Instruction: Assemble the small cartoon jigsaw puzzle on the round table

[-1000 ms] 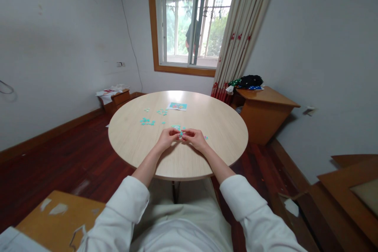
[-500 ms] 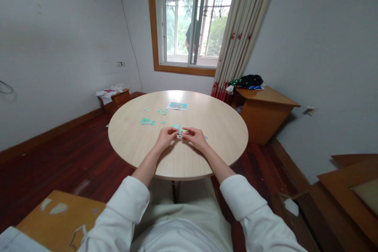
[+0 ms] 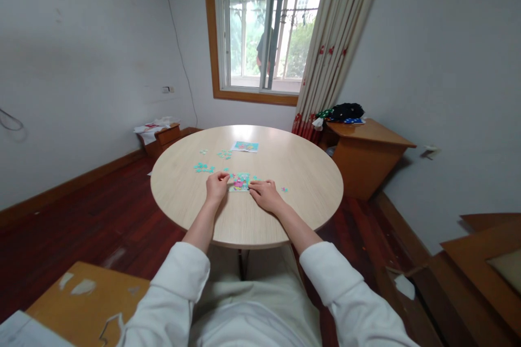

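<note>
A partly assembled jigsaw puzzle (image 3: 239, 183), with pink, green and yellow parts, lies on the round table in front of me. At its left side is my left hand (image 3: 217, 185), with thumb and forefinger pinched together; whatever may be between them is too small to make out. My right hand (image 3: 265, 194) lies palm down, its stretched fingers touching the puzzle's right edge. Loose teal puzzle pieces (image 3: 202, 167) are scattered beyond my left hand. One small pink and teal piece (image 3: 284, 190) sits to the right of my right hand.
More pieces (image 3: 224, 154) lie farther back, beside a colourful picture sheet (image 3: 245, 146). The round wooden table (image 3: 309, 173) stands before a window. A wooden cabinet (image 3: 366, 157) with cloths on it is at the right. Another person (image 3: 262, 51) is visible beyond the glass.
My hands have moved apart, the left one going left, and more of the puzzle now shows between them. The right hand's fingers have flattened onto the puzzle's right edge.
</note>
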`<state>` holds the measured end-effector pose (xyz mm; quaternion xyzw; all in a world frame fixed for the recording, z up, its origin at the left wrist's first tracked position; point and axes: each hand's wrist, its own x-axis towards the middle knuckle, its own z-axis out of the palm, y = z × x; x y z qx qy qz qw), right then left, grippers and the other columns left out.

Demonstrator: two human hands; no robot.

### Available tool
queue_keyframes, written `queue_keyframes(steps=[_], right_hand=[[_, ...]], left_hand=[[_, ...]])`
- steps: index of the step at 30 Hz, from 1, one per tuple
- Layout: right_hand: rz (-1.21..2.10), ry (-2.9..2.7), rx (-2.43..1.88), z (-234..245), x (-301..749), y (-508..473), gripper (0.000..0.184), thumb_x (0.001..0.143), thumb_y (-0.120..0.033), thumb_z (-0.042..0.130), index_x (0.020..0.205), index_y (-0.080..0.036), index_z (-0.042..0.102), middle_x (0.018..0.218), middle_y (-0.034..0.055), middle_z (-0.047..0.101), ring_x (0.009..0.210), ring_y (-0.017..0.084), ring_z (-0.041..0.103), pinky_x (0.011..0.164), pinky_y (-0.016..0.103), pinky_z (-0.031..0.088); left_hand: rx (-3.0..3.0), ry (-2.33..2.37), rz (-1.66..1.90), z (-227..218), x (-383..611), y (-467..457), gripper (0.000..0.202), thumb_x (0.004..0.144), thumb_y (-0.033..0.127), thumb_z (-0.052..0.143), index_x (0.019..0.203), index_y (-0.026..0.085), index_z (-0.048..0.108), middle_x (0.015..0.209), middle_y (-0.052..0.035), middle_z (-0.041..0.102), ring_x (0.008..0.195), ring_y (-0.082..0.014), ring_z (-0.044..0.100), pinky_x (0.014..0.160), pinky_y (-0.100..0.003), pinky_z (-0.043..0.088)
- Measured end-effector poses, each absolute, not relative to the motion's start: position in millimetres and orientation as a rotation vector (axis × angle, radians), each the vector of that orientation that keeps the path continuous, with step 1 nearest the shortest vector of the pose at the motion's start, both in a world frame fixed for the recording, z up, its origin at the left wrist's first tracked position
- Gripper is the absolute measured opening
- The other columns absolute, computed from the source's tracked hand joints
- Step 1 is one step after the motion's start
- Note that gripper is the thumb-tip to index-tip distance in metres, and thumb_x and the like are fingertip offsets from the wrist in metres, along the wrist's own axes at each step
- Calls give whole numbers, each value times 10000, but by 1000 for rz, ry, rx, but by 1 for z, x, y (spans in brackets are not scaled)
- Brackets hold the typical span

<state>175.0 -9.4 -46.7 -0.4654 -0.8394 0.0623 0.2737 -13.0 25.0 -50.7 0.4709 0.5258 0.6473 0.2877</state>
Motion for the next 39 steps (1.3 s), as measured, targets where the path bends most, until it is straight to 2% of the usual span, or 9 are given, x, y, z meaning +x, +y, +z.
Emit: queue_keyframes(steps=[4,11,15,19,26,39], right_hand=[[188,-2218,-1240,-45,177,-11,203,857,-229,475,887,-213,676,1063,79,661,1022,180,558,865,378,243],[184,-2218,-1175,-45,178,-13,176,845,-226,502,817,-190,672,990,62,681,961,163,576,826,344,239],[178,-2223,-1181,-46,177,-14,159,839,-219,514,815,-188,668,980,57,681,956,160,576,822,338,241],[164,-2241,-1180,-47,177,-14,154,839,-213,516,827,-188,668,977,61,676,951,159,571,827,339,247],[161,-2239,-1163,-48,176,-14,139,827,-206,531,821,-190,670,962,51,675,942,158,571,816,338,258],[181,-2222,-1152,-46,176,-15,130,817,-193,542,814,-192,671,950,52,674,932,164,574,817,340,275]], left_hand=[[1353,1608,1593,-50,-13,23,117,543,98,692,508,193,634,530,-2,582,531,-138,480,640,-287,383],[1414,1828,1385,-43,-9,16,113,554,155,709,500,208,625,497,-11,582,628,-202,563,765,-351,349],[1531,1951,1168,-43,-9,17,34,621,236,677,605,211,660,635,-28,665,752,-214,604,830,-370,330],[1629,2036,1002,-45,-9,18,97,699,290,612,714,223,681,785,-23,704,829,-197,614,873,-369,315],[1681,2097,917,-43,-6,17,137,721,301,576,750,231,690,854,-30,708,897,-217,610,876,-389,318],[1719,2113,898,-46,-6,19,166,720,254,537,759,241,698,865,-28,711,906,-220,612,869,-393,331]])
